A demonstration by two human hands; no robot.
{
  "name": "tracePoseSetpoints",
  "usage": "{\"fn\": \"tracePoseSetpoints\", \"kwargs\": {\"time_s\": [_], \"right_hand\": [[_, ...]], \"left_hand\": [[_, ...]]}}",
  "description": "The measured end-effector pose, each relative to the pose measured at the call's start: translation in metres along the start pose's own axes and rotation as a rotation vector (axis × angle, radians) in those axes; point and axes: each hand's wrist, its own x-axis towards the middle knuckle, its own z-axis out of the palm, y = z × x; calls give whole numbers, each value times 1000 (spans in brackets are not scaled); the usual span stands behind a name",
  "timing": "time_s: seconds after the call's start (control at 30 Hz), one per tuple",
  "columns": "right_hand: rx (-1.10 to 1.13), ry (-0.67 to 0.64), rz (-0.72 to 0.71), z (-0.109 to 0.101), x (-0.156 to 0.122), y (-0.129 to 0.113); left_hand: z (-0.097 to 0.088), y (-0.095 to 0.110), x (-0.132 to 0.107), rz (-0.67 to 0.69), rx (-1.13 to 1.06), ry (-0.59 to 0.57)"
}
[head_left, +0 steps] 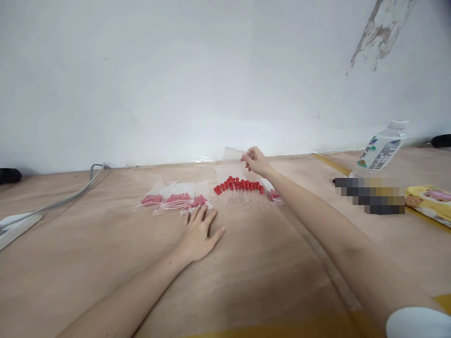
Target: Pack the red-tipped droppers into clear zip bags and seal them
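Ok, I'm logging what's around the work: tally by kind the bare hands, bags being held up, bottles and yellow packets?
Bare hands: 2 (left hand, right hand)
Held-up clear bag: 1
Plastic bottle: 1
Yellow packet: 1
Total: 5

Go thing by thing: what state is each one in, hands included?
Left hand: palm down, fingers spread
Right hand: pinching a clear bag
Clear bag: held up; open or sealed, unclear
Red-topped pieces: loose, clustered
Filled bags: lying down, red pieces inside
Bottle: capped
Cable: slack, curved
Wall: damaged at upper right
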Motion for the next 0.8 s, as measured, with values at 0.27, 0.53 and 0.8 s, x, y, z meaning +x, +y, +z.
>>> {"fn": "tracePoseSetpoints", "kwargs": {"time_s": [0.27,0.53,0.8], "right_hand": [[263,-358,-253,-17,-67,-32],[-206,-878,-289,-30,-109,-16],[-846,-166,116,-43,-71,22]], "left_hand": [[-2,0,1,-97,-210,388],[-16,4,-4,634,-212,285],[-13,2,-3,470,-221,-34]]}}
